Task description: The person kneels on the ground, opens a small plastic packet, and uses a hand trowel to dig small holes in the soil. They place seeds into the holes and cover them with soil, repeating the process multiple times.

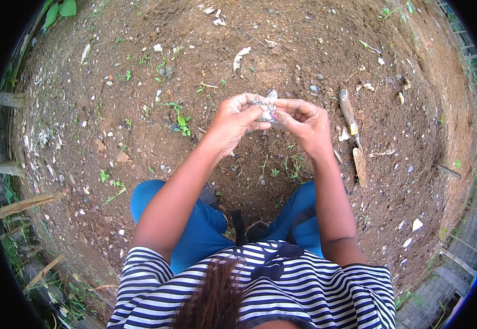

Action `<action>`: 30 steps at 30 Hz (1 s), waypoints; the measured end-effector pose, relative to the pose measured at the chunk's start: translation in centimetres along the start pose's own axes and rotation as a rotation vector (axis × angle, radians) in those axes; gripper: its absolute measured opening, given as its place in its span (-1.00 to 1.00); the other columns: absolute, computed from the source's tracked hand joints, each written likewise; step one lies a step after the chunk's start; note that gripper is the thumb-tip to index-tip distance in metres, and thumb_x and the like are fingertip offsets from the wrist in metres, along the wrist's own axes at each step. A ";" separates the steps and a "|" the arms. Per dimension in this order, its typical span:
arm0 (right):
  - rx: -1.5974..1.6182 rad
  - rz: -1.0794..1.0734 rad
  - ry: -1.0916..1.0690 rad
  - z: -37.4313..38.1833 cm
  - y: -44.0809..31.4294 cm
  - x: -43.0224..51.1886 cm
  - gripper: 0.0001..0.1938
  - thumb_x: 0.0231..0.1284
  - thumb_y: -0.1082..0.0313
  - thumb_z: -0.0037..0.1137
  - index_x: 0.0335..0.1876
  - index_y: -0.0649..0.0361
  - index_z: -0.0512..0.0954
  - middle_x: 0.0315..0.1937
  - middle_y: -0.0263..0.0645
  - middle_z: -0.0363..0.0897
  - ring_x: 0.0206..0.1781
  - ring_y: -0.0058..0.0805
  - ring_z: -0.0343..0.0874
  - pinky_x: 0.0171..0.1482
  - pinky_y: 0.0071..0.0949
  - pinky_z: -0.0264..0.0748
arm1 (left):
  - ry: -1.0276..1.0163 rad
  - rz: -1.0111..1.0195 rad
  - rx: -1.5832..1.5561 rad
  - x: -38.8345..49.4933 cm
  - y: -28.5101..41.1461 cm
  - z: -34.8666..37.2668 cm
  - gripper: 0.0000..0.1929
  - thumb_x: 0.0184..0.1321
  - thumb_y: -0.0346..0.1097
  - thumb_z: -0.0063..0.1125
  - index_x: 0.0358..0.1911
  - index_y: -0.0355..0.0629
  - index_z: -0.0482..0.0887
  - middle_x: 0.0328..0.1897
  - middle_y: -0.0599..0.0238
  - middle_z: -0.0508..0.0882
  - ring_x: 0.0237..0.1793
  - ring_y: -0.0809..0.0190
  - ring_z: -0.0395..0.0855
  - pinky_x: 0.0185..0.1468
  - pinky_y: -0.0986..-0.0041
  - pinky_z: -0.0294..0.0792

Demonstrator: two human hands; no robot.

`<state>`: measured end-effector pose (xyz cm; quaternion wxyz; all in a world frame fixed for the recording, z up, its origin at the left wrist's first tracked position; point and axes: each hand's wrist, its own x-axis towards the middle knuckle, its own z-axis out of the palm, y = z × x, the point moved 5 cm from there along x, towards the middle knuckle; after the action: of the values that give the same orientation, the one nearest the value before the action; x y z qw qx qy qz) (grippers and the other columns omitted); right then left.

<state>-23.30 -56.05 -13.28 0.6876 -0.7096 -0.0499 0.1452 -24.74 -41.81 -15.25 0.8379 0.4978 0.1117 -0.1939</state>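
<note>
A small clear plastic bag (268, 107) with small grayish bits in it is pinched between both hands, above bare soil. My left hand (240, 119) grips its left side, thumb on top. On the right side, the thumb and fingers of my right hand (302, 119) hold the bag near its gathered top. What exactly the bag contains is too small to tell. To the right of my right hand, a hand trowel (348, 113) with a worn handle and a soil-covered narrow blade lies on the ground.
Brown soil (205, 53) with pebbles, shell-like pieces and small green weeds (182, 123) surrounds me. Wooden sticks (28, 205) and plants line the left edge. A paved strip (460, 263) curves along the right. A short flat piece (449, 171) sticks out of the soil at right.
</note>
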 end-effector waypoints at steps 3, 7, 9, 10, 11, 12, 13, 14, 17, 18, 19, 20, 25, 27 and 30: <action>-0.035 -0.015 0.001 0.3 0.0 0.0 -0.77 -0.02 0.53 0.14 -0.19 0.35 0.52 -0.36 -0.25 0.58 -0.33 -0.65 0.52 -0.24 -0.66 0.46 | -0.017 0.026 0.084 0.0 0.1 -0.2 -0.82 0.13 -0.45 -0.03 -0.19 -0.26 0.44 -0.24 0.29 0.56 -0.26 0.40 0.55 -0.27 0.61 0.47; -0.078 -0.031 0.023 0.6 0.0 -0.2 -0.77 -0.04 0.49 0.17 -0.20 0.31 0.54 -0.40 -0.27 0.58 -0.36 -0.66 0.50 -0.26 -0.64 0.46 | -0.030 0.042 0.137 0.1 0.0 -0.2 -0.82 0.11 -0.44 -0.01 -0.19 -0.20 0.44 -0.26 0.35 0.56 -0.29 0.44 0.52 -0.33 0.64 0.39; -0.094 -0.038 0.029 0.7 -0.1 -0.2 -0.76 -0.05 0.49 0.18 -0.20 0.31 0.54 -0.40 -0.28 0.58 -0.37 -0.67 0.50 -0.26 -0.65 0.46 | -0.029 0.052 0.149 0.1 0.0 -0.2 -0.83 0.11 -0.44 -0.01 -0.20 -0.20 0.45 -0.28 0.36 0.56 -0.31 0.45 0.51 -0.34 0.64 0.38; -0.091 -0.040 0.032 0.6 -0.1 -0.2 -0.76 -0.05 0.49 0.18 -0.19 0.31 0.54 -0.40 -0.28 0.58 -0.37 -0.67 0.50 -0.27 -0.65 0.46 | -0.029 0.056 0.155 0.1 0.0 -0.2 -0.84 0.11 -0.44 -0.01 -0.21 -0.19 0.45 -0.28 0.36 0.56 -0.31 0.45 0.51 -0.35 0.64 0.37; -0.091 -0.034 0.036 0.6 -0.1 -0.3 -0.76 -0.05 0.49 0.18 -0.19 0.31 0.54 -0.40 -0.28 0.58 -0.38 -0.67 0.50 -0.27 -0.65 0.46 | -0.023 0.050 0.166 0.1 0.0 -0.2 -0.84 0.11 -0.44 -0.01 -0.21 -0.20 0.45 -0.29 0.36 0.56 -0.32 0.45 0.51 -0.35 0.64 0.37; -0.077 -0.029 0.033 0.5 -0.2 -0.3 -0.76 -0.05 0.49 0.18 -0.19 0.30 0.54 -0.40 -0.28 0.58 -0.38 -0.67 0.50 -0.27 -0.66 0.46 | -0.016 0.043 0.176 0.1 -0.1 -0.1 -0.84 0.11 -0.43 -0.01 -0.21 -0.20 0.45 -0.29 0.36 0.57 -0.32 0.45 0.50 -0.36 0.64 0.37; -0.067 -0.016 0.031 0.5 -0.2 -0.3 -0.76 -0.05 0.49 0.18 -0.19 0.30 0.54 -0.40 -0.28 0.58 -0.38 -0.67 0.50 -0.27 -0.66 0.46 | -0.006 0.036 0.185 0.1 -0.1 -0.1 -0.84 0.11 -0.43 -0.01 -0.21 -0.20 0.46 -0.29 0.37 0.57 -0.32 0.45 0.50 -0.36 0.64 0.36; -0.058 -0.005 0.028 0.4 -0.1 -0.4 -0.76 -0.05 0.49 0.18 -0.20 0.29 0.54 -0.39 -0.28 0.58 -0.38 -0.68 0.50 -0.27 -0.66 0.46 | -0.004 0.034 0.177 0.1 -0.1 0.0 -0.84 0.11 -0.43 -0.02 -0.22 -0.21 0.46 -0.29 0.36 0.57 -0.32 0.46 0.50 -0.36 0.65 0.36; -0.066 -0.016 0.017 0.3 -0.2 -0.5 -0.76 -0.01 0.53 0.14 -0.17 0.36 0.51 -0.36 -0.25 0.58 -0.34 -0.64 0.53 -0.24 -0.66 0.47 | 0.000 0.036 0.152 0.0 -0.1 0.1 -0.86 0.12 -0.42 -0.03 -0.24 -0.22 0.47 -0.29 0.36 0.57 -0.33 0.46 0.51 -0.37 0.66 0.35; -0.079 -0.012 0.035 0.3 -0.1 -0.5 -0.76 -0.03 0.52 0.15 -0.18 0.34 0.52 -0.37 -0.26 0.58 -0.35 -0.65 0.52 -0.25 -0.66 0.47 | -0.007 0.042 0.143 0.0 -0.1 0.1 -0.86 0.12 -0.42 -0.03 -0.24 -0.23 0.48 -0.30 0.36 0.58 -0.33 0.46 0.51 -0.36 0.66 0.35; -0.087 -0.019 0.050 0.2 0.0 -0.5 -0.77 -0.04 0.50 0.16 -0.20 0.32 0.53 -0.38 -0.27 0.58 -0.36 -0.66 0.52 -0.25 -0.65 0.47 | -0.014 0.049 0.134 0.0 -0.1 0.1 -0.87 0.12 -0.42 -0.03 -0.25 -0.23 0.49 -0.30 0.36 0.58 -0.33 0.46 0.51 -0.36 0.65 0.34; -0.092 -0.033 0.058 0.3 0.0 -0.6 -0.77 -0.05 0.49 0.18 -0.21 0.29 0.55 -0.39 -0.27 0.58 -0.37 -0.67 0.51 -0.25 -0.64 0.47 | -0.017 0.051 0.140 0.0 -0.1 0.0 -0.87 0.11 -0.43 -0.03 -0.26 -0.22 0.49 -0.30 0.36 0.58 -0.33 0.46 0.50 -0.36 0.65 0.34; -0.123 -0.061 0.073 0.7 0.6 -0.6 -0.77 -0.06 0.48 0.18 -0.21 0.30 0.54 -0.39 -0.27 0.57 -0.36 -0.66 0.51 -0.25 -0.64 0.47 | -0.011 0.088 0.168 0.0 -0.4 -0.4 -0.88 0.09 -0.43 0.00 -0.28 -0.20 0.50 -0.31 0.37 0.58 -0.32 0.47 0.49 -0.34 0.66 0.30; -0.125 -0.058 0.083 0.7 0.8 -0.6 -0.77 -0.06 0.48 0.18 -0.21 0.31 0.54 -0.39 -0.27 0.57 -0.36 -0.66 0.51 -0.25 -0.64 0.47 | -0.017 0.086 0.158 0.1 -0.4 -0.4 -0.88 0.09 -0.43 0.02 -0.28 -0.19 0.50 -0.31 0.38 0.58 -0.33 0.48 0.48 -0.34 0.67 0.29; -0.081 -0.039 0.089 0.6 0.9 -0.6 -0.77 -0.06 0.48 0.18 -0.22 0.31 0.54 -0.40 -0.28 0.57 -0.37 -0.67 0.51 -0.25 -0.64 0.47 | 0.003 0.054 0.127 0.1 -0.5 -0.4 -0.87 0.09 -0.41 0.04 -0.27 -0.17 0.49 -0.32 0.40 0.58 -0.34 0.48 0.48 -0.34 0.67 0.28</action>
<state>-24.21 -55.65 -14.08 0.6625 -0.7417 -0.0391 0.0977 -24.85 -41.73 -15.90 0.8094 0.5530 0.0869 -0.1773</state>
